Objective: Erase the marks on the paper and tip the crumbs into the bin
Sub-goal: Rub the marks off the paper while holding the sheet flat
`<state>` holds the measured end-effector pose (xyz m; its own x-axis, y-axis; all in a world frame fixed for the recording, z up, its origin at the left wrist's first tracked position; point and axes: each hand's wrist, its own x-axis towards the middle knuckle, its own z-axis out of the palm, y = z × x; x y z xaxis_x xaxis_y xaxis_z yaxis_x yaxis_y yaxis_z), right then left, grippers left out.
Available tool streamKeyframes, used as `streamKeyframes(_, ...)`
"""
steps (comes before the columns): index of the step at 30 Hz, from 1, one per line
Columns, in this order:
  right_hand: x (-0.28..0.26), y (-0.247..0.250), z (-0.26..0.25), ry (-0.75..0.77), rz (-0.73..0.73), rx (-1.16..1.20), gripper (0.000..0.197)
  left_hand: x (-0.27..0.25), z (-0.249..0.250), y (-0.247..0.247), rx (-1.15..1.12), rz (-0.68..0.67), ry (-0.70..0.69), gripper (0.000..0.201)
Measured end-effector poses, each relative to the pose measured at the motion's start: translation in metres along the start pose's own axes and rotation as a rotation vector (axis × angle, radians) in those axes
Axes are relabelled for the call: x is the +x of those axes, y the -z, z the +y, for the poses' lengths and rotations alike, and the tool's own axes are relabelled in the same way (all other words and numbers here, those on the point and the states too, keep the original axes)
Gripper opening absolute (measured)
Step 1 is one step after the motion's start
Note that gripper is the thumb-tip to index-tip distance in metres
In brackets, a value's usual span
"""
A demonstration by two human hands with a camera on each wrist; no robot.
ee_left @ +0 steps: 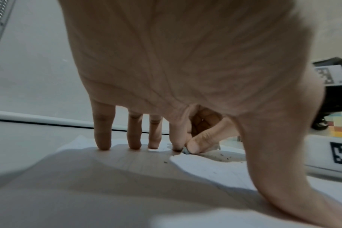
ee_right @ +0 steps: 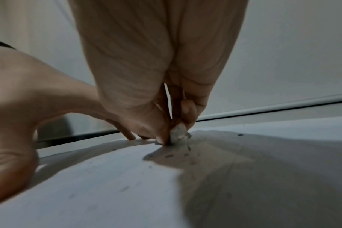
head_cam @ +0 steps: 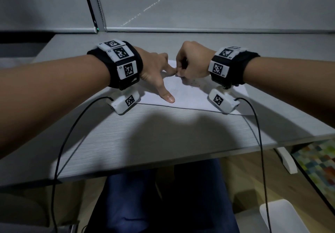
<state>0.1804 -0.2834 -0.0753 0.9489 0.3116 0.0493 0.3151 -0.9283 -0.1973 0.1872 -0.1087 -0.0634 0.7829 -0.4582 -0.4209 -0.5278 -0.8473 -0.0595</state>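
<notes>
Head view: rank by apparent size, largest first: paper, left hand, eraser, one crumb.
1. paper, though the hands hide part of it.
2. left hand, spread flat on the sheet.
3. eraser, only a sliver shows in the right hand.
4. crumb, a speck.

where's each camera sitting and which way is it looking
Head: on the head, looking forward and down at the desk; both forearms, left hand and right hand show.
Left wrist: under the left wrist, looking along straight fingers pressing the paper.
Right wrist: under the right wrist, looking at the eraser it pinches.
All share the paper and crumbs.
</notes>
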Motion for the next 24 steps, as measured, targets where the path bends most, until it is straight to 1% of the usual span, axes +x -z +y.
streamKeyframes(3,-0.012,-0.003,-0.003,0.05,-0.02,0.027,0.011,-0.001,0.0,-0.001,-0.029,-0.005,0.008,0.122)
streamKeyframes(7,-0.028,-0.006,-0.012,0.142,-0.104,0.071,0.01,0.002,-0.002,-0.003,-0.071,0.028,0.032,0.131)
streamKeyframes(9,-0.022,-0.005,-0.009,0.124,-0.073,0.065,0.01,0.001,-0.001,-0.003,-0.044,0.016,0.023,0.129)
streamKeyframes(12,-0.008,-0.004,-0.003,0.034,-0.006,0.06,0.012,-0.001,0.0,-0.001,0.002,-0.001,0.009,0.127)
streamKeyframes(15,-0.003,-0.005,-0.005,-0.002,0.001,0.047,0.011,-0.002,-0.001,-0.001,0.002,-0.001,0.01,0.122)
streamKeyframes(21,-0.036,-0.009,-0.014,0.148,-0.071,0.099,0.011,-0.001,-0.001,-0.002,-0.062,0.012,0.026,0.12)
streamKeyframes(24,-0.045,-0.007,-0.009,0.225,-0.082,0.084,0.009,0.004,-0.002,-0.002,-0.034,0.009,0.027,0.133)
